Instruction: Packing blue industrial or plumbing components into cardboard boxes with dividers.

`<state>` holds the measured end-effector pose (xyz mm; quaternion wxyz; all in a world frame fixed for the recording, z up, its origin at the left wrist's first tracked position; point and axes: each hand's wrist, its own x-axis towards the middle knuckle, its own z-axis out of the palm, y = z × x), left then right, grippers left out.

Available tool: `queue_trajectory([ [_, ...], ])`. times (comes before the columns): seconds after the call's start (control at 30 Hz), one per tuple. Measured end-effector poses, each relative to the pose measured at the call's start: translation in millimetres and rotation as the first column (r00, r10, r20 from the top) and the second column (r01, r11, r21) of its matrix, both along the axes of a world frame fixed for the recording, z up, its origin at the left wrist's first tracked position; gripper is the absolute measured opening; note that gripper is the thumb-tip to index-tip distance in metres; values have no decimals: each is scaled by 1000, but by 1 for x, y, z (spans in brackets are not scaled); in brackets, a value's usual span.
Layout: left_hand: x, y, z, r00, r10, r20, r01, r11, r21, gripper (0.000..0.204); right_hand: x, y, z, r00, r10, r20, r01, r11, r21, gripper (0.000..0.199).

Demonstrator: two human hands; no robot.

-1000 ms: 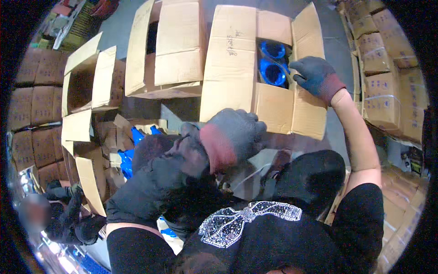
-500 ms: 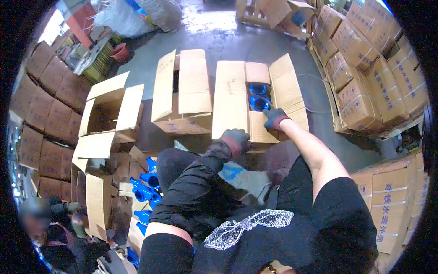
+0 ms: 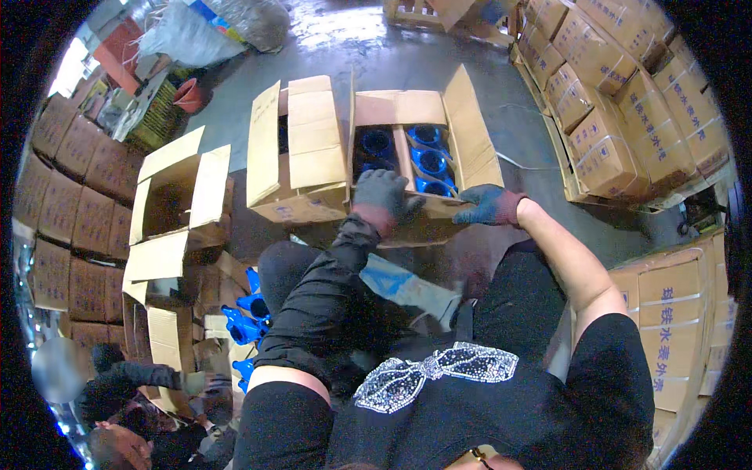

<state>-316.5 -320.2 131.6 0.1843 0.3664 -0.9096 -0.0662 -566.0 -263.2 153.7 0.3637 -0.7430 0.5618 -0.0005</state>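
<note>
Looks like matt, papery corrugated cardboard on the open carton [image 3: 474, 129] and the stacked cartons [image 3: 603, 157]. Gleams smooth and glossy, perhaps painted metal, on the blue fittings [image 3: 431, 163]. Appears dull and fabric-like on the left glove [image 3: 381, 192] and right glove [image 3: 487, 206]. Falls in soft, wrinkled matt cloth along the black sleeve [image 3: 309, 294]; glitters, stone-studded, on the bow [image 3: 432, 368]. Shines smooth and hard on the floor [image 3: 431, 59]; crumples like thin plastic on the pale sack [image 3: 184, 35].

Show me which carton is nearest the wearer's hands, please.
The open carton with blue parts inside, right of the half-shut one; others are farther away.
</note>
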Motion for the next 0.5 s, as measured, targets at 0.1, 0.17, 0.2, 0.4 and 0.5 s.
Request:
queue_trajectory([
  [0.1,-7,1,31,976,64,209,-182,768,614,43,0,15,18,999,34,-40,-31,997,67,55],
  [0.17,0,-1,33,980,83,180,-184,712,677,52,-1,22,16,999,44,-28,-41,992,122,55],
  [0.2,5,-1,33,981,56,185,-147,835,530,53,-5,22,16,998,53,32,-57,989,137,53],
  [0.4,45,-17,-2,946,228,232,-278,937,212,56,-13,-9,-14,983,141,-119,-110,965,237,41],
  [0.5,18,-15,-3,956,72,284,-164,936,312,33,-39,3,-3,949,305,-84,-261,906,332,35],
])
